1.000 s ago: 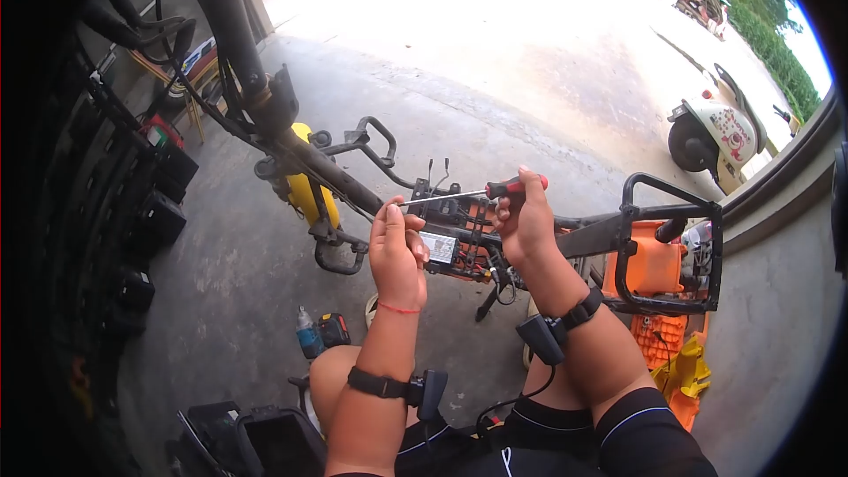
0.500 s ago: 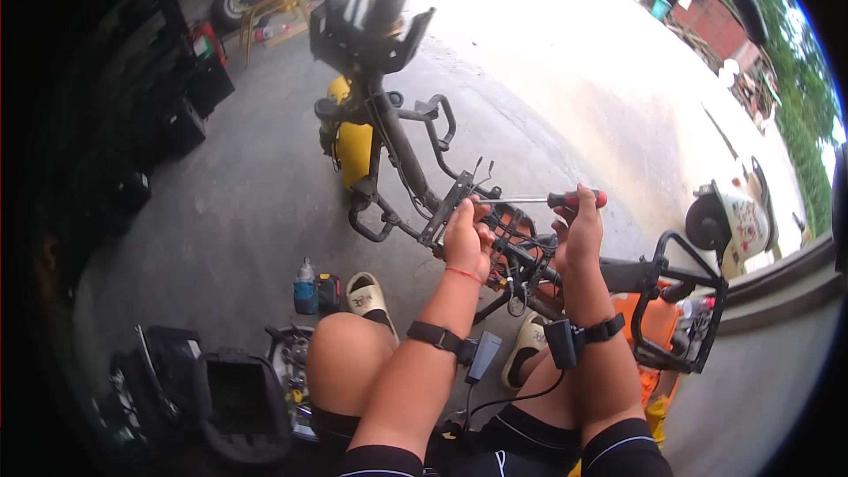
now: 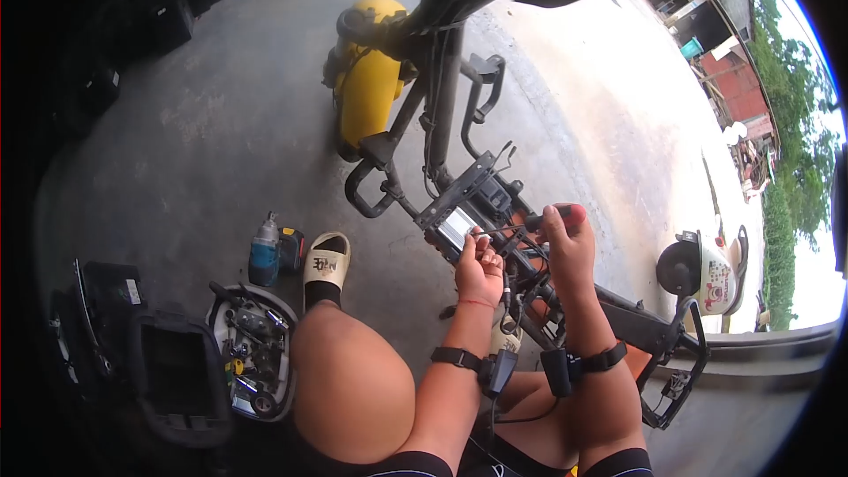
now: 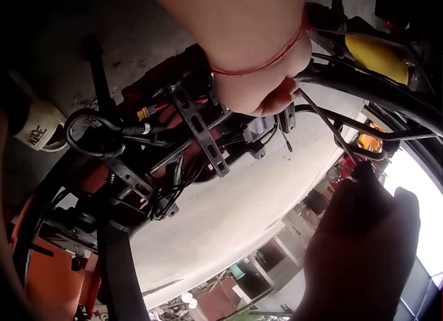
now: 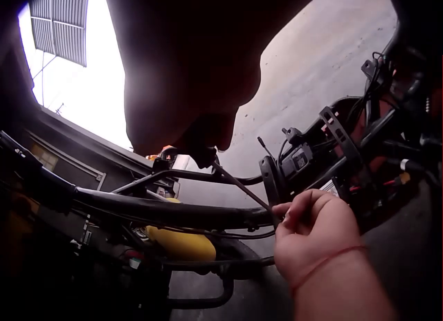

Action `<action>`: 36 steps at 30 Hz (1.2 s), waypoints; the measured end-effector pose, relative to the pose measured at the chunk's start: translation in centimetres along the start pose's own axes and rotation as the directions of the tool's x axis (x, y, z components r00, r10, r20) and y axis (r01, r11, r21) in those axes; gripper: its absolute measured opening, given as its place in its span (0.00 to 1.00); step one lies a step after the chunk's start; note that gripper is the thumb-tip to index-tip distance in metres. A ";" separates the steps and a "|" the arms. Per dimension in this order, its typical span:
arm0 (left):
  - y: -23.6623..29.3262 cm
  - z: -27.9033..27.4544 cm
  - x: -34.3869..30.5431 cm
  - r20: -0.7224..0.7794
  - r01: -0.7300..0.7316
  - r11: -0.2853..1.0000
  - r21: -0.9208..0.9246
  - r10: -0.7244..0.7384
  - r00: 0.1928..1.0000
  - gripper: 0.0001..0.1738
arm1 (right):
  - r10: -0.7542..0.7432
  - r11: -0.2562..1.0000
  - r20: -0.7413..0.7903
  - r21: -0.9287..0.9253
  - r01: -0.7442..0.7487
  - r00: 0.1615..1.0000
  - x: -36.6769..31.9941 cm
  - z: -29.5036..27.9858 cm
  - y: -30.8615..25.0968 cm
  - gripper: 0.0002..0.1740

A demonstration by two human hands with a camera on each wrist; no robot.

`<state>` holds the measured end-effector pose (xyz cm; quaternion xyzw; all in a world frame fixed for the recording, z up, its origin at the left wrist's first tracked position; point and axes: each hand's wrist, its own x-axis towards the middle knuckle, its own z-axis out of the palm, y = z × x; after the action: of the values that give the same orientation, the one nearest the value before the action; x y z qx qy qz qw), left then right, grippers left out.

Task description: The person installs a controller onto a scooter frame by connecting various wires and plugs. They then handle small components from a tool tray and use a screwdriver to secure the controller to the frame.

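A screwdriver (image 3: 574,214) with a dark and red handle is gripped in my right hand (image 3: 570,254), its thin metal shaft (image 5: 242,188) pointing left. My left hand (image 3: 480,274) pinches the shaft near its far end, fingers curled around the tip, which they hide. Both hands are over the stripped vehicle frame (image 3: 439,137), made of dark tubes. Close by the left fingertips lies a box with a silver label (image 3: 456,226) in the frame's middle. Black cables (image 4: 166,196) and a slotted metal bracket (image 4: 197,131) also show in the left wrist view.
A blue power tool (image 3: 263,252) stands on the floor at left, beside a slippered foot (image 3: 327,261). Nearer sit a tray of loose parts (image 3: 284,380) and a black bin (image 3: 141,362). The frame's yellow front fender (image 3: 367,106) is ahead; a white scooter (image 3: 714,287) stands right.
The head view has turned, bringing the parts tray into sight and the front fender closer. Both hands sit a little lower, still holding the screwdriver between them.
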<state>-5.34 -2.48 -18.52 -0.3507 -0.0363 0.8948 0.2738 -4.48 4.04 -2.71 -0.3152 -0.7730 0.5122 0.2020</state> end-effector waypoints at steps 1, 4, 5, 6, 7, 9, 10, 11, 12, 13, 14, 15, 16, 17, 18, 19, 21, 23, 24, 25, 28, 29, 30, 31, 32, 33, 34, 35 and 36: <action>0.3 -0.1 0.5 -0.017 -0.010 1.000 -0.020 0.010 1.000 0.12 | -0.006 1.000 0.053 -0.025 0.008 0.999 0.3 0.7 0.3 0.13; 1.4 -0.3 2.1 -0.016 -0.063 0.996 -0.057 0.062 0.998 0.13 | -0.091 0.991 0.115 -0.089 0.102 0.989 0.8 2.3 2.0 0.13; 1.6 -0.1 2.3 -0.007 -0.069 0.996 -0.062 0.069 0.998 0.14 | -0.105 0.990 0.124 -0.086 0.116 0.987 0.6 2.7 2.1 0.11; 1.9 -0.2 2.5 -0.017 -0.066 0.995 -0.073 0.065 0.998 0.14 | -0.098 0.989 0.130 -0.098 0.111 0.987 0.4 3.1 2.1 0.11; 2.1 -0.4 2.9 -0.015 -0.065 0.995 -0.071 0.064 0.998 0.14 | -0.063 0.993 0.137 -0.092 0.076 0.989 0.0 3.5 1.4 0.11; 2.5 -0.1 3.1 -0.025 -0.067 0.996 -0.066 0.065 0.998 0.14 | -0.034 0.990 0.154 -0.130 0.054 0.988 -0.3 4.0 0.4 0.10; 2.4 -0.1 3.3 -0.027 -0.065 0.995 -0.074 0.063 0.998 0.14 | -0.033 0.989 0.157 -0.138 0.055 0.987 -0.4 4.2 0.4 0.10; 2.5 -0.2 3.4 -0.050 -0.059 0.995 -0.075 0.056 0.997 0.14 | -0.045 0.986 0.161 -0.150 0.070 0.986 -0.5 4.5 0.5 0.10; 2.6 -0.2 3.5 -0.074 -0.055 0.996 -0.075 0.049 0.996 0.14 | -0.056 0.983 0.164 -0.161 0.083 0.985 -0.6 4.7 0.5 0.10; 2.6 -0.3 3.7 -0.075 -0.062 0.995 -0.084 0.056 0.996 0.15 | -0.062 0.982 0.166 -0.166 0.090 0.984 -0.7 4.8 0.5 0.11; 2.6 -0.4 3.9 -0.078 -0.063 0.994 -0.089 0.056 0.995 0.15 | -0.060 0.981 0.171 -0.171 0.090 0.983 -0.8 4.9 0.7 0.11; 2.6 -0.5 4.1 -0.100 -0.078 0.994 -0.071 0.070 0.992 0.15 | -0.057 0.983 0.176 -0.164 0.086 0.983 -0.8 4.9 1.0 0.11; 2.5 -0.6 4.2 -0.122 -0.090 0.995 -0.054 0.083 0.989 0.16 | -0.053 0.984 0.179 -0.159 0.082 0.982 -0.8 4.8 1.1 0.12; 2.4 -0.6 4.3 -0.126 -0.086 0.995 -0.057 0.079 0.989 0.16 | -0.050 0.983 0.179 -0.164 0.080 0.983 -0.7 4.7 1.3 0.12; 2.4 -0.7 4.4 -0.136 -0.102 0.994 -0.042 0.095 0.986 0.16 | -0.053 0.980 0.188 -0.178 0.087 0.981 -0.8 4.6 1.4 0.12; 2.4 -0.7 4.5 -0.146 -0.117 0.993 -0.026 0.112 0.983 0.16 | -0.056 0.977 0.198 -0.189 0.094 0.979 -0.8 4.5 1.5 0.12; 2.5 -0.8 4.6 -0.152 -0.112 0.994 -0.008 0.109 0.982 0.16 | -0.047 0.979 0.196 -0.187 0.084 0.979 -0.8 4.4 1.7 0.13; 2.4 -0.8 4.5 -0.156 -0.109 0.994 0.009 0.109 0.982 0.16 | -0.040 0.980 0.198 -0.184 0.077 0.979 -0.8 4.2 1.9 0.13; 2.4 -0.7 4.5 -0.173 -0.103 0.995 0.009 0.103 0.980 0.16 | -0.051 0.977 0.205 -0.191 0.091 0.977 -0.8 4.2 2.0 0.13; 2.4 -0.5 4.4 -0.189 -0.097 0.995 0.008 0.097 0.977 0.15 | -0.062 0.975 0.213 -0.197 0.105 0.975 -0.7 4.1 2.1 0.13; 2.4 -0.2 4.2 -0.210 -0.083 0.996 0.011 0.083 0.974 0.15 | -0.047 0.978 0.211 -0.191 0.088 0.976 -0.7 4.1 2.3 0.13; 2.5 -0.1 4.1 -0.210 -0.083 0.996 0.012 0.084 0.974 0.15 | -0.046 0.978 0.211 -0.191 0.087 0.976 -0.6 4.1 2.3 0.13; 2.4 0.0 4.1 -0.212 -0.074 0.997 0.018 0.076 0.974 0.14 | -0.053 0.978 0.206 -0.187 0.093 0.977 -0.6 4.2 2.2 0.13; 2.4 0.0 4.1 -0.213 -0.065 0.998 0.024 0.069 0.975 0.14 | -0.060 0.978 0.202 -0.185 0.098 0.978 -0.5 4.3 2.1 0.14; 2.4 0.0 4.1 -0.215 -0.064 0.998 0.025 0.068 0.974 0.14 | -0.059 0.978 0.201 -0.185 0.097 0.978 -0.5 4.3 2.1 0.14; 2.4 -0.1 4.1 -0.206 -0.066 0.997 0.031 0.071 0.976 0.14 | -0.052 0.977 0.201 -0.195 0.092 0.978 -0.5 4.4 2.0 0.14; 2.4 -0.2 4.1 -0.196 -0.068 0.997 0.036 0.074 0.978 0.13 | -0.046 0.975 0.201 -0.204 0.087 0.979 -0.5 4.4 2.0 0.14; 2.4 -0.3 4.2 -0.197 -0.068 0.997 0.036 0.074 0.978 0.13 | -0.045 0.975 0.201 -0.204 0.087 0.979 -0.4 4.4 2.2 0.14; 2.3 -0.4 4.2 -0.201 -0.067 0.997 0.036 0.073 0.977 0.14 | -0.064 0.974 0.207 -0.200 0.106 0.976 -0.3 4.4 2.4 0.13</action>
<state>-8.69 -2.32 -21.94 -0.4369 0.0171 0.8641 0.2494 -6.35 1.55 -6.69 -0.2484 -0.8517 0.4477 0.1113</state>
